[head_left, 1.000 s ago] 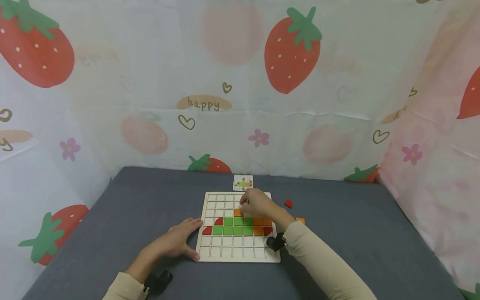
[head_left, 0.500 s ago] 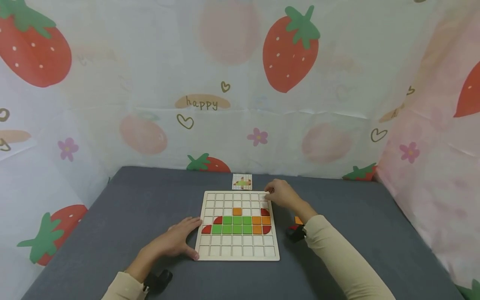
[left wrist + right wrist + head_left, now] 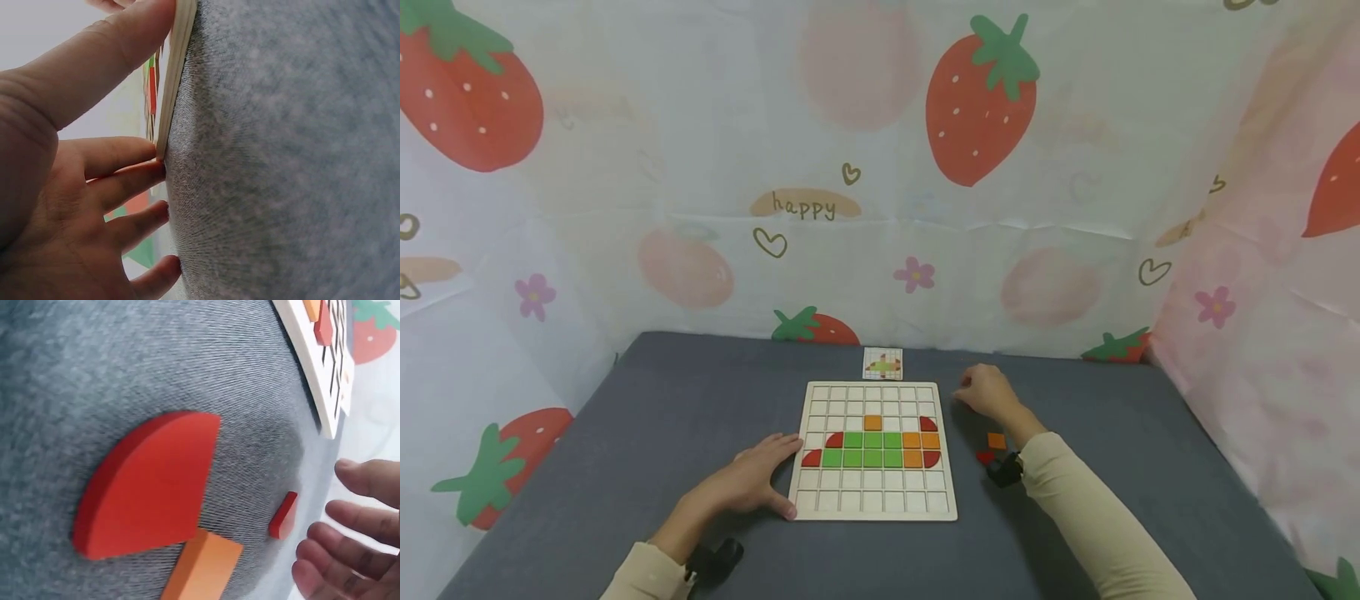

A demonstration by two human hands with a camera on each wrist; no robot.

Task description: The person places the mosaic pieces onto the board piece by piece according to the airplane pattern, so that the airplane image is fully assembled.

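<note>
The wooden grid board lies flat on the table, partly filled with green squares, orange squares and red quarter-round pieces. My left hand has its fingers spread, the thumb and a couple of fingertips touching the board's left edge. Off the board's upper right corner is my right hand, holding nothing, its fingers loosely bent. Near them on the cloth sits a small red piece. Closer to the right wrist lie a red quarter-round piece and an orange square.
A small pattern card lies just behind the board, showing a coloured shape on a grid. The grey tablecloth runs back to a strawberry-print curtain on the far side and both flanks.
My right hand has moved from over the board to the right, onto the table beside it. A red piece on the board's right side has come into view. My left hand stays put.
</note>
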